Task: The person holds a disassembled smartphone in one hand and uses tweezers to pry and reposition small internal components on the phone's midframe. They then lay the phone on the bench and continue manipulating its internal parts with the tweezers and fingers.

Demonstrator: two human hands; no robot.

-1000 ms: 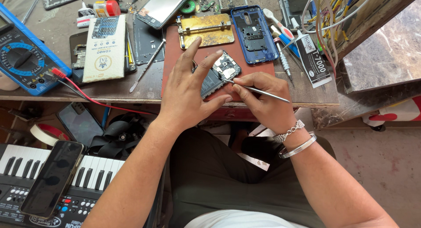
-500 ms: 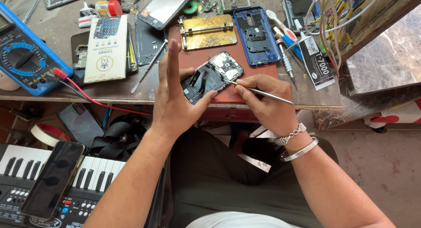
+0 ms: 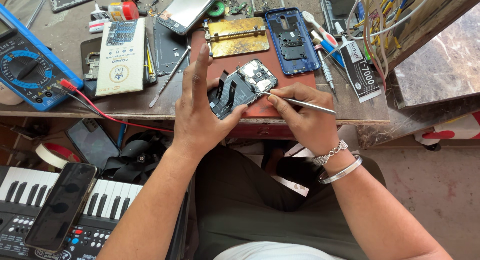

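Observation:
An opened phone (image 3: 240,90) with its back off, circuit board and flat cables showing, lies tilted on a red mat (image 3: 295,82) at the bench's front edge. My left hand (image 3: 197,115) grips the phone's lower end with thumb and fingers, the index finger pointing straight up. My right hand (image 3: 305,117) pinches a thin metal tool (image 3: 300,103) whose tip touches the phone's board near its right side. That wrist wears a watch and a metal bangle.
On the bench lie a blue phone frame (image 3: 291,40), a brass board holder (image 3: 237,36), a blue multimeter (image 3: 27,72) with a red lead, a battery pack (image 3: 121,56), a glue tube (image 3: 359,70), screwdrivers. Below left, a keyboard (image 3: 30,200) bears a dark phone (image 3: 62,205).
My left hand has shifted its grip and turned the phone, its index finger now raised upright. The right hand's tool stays at the board. The view has drawn slightly closer.

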